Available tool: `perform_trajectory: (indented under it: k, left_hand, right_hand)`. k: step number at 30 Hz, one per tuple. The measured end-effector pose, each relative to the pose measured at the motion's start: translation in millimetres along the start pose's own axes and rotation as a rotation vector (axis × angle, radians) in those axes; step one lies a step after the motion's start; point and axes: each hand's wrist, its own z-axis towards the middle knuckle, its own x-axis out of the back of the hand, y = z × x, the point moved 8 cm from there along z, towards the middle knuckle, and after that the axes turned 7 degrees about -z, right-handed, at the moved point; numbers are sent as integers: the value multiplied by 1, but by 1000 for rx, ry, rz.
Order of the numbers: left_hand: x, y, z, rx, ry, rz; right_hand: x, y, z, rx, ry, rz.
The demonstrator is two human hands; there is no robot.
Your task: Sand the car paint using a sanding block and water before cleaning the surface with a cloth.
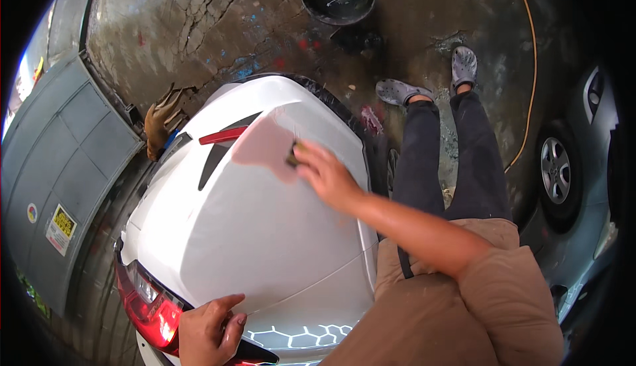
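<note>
White in the head view, the car [278,233] bears a pink patch [258,144] just left of the right hand [328,177], which is far nearer to it than the left hand [211,329]. The right fingers are closed over a small dark block [291,155] within the patch's right side, seemingly against the car, though the hand hides too much of the block to tell its long axis. Beside the red tail light [159,318], the left fingers are loosely parted with nothing seen in them; whether they touch the car cannot be told.
</note>
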Motion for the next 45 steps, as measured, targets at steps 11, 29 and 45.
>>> perform_trajectory:
  k: [11,29,45]
  left_hand:
    - [7,-9,6,79,-207,-22]
    - [5,-15,5,103,-264,23]
    - [8,-10,13,73,-238,-3]
  right_hand:
    - [-5,-7,48,200,-6,-31]
    - [-13,-29,-20,451,-148,-131]
    - [-18,-60,51,395,-25,-119]
